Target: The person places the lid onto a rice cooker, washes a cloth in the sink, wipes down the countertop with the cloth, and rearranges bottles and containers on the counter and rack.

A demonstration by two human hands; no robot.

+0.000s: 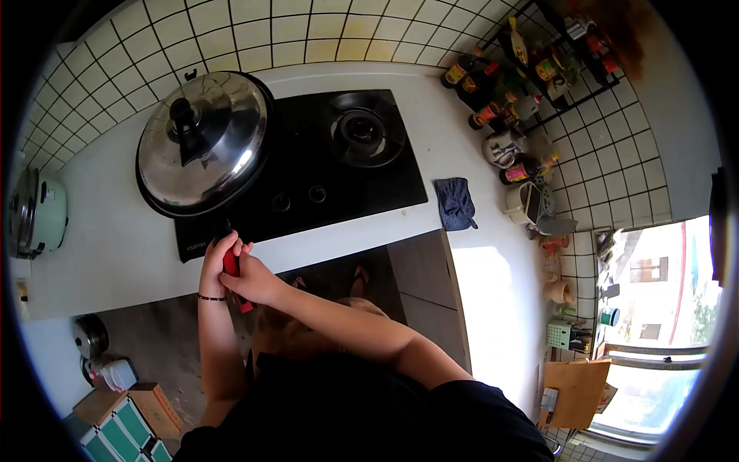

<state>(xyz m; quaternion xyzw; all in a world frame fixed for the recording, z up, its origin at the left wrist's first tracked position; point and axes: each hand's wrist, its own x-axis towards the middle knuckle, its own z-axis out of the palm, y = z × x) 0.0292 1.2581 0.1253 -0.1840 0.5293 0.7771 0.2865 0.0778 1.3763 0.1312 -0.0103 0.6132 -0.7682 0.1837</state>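
Note:
A large pan with a domed steel lid (231,154) stands on the left side of the black gas stove (296,173). Its red and black handle (231,264) points toward my body. My left hand (215,260), with a dark bracelet at the wrist, is wrapped round the handle. Against it from the right, my right hand (255,281) also closes on the handle. The bare right burner (363,132) shows beside the pan.
A dark blue cloth (456,204) lies right of the stove. Bottles (485,115) and a steel pot (502,148) line the right wall. A green rice cooker (48,214) stands at the far left, a cutting board (576,393) at the lower right.

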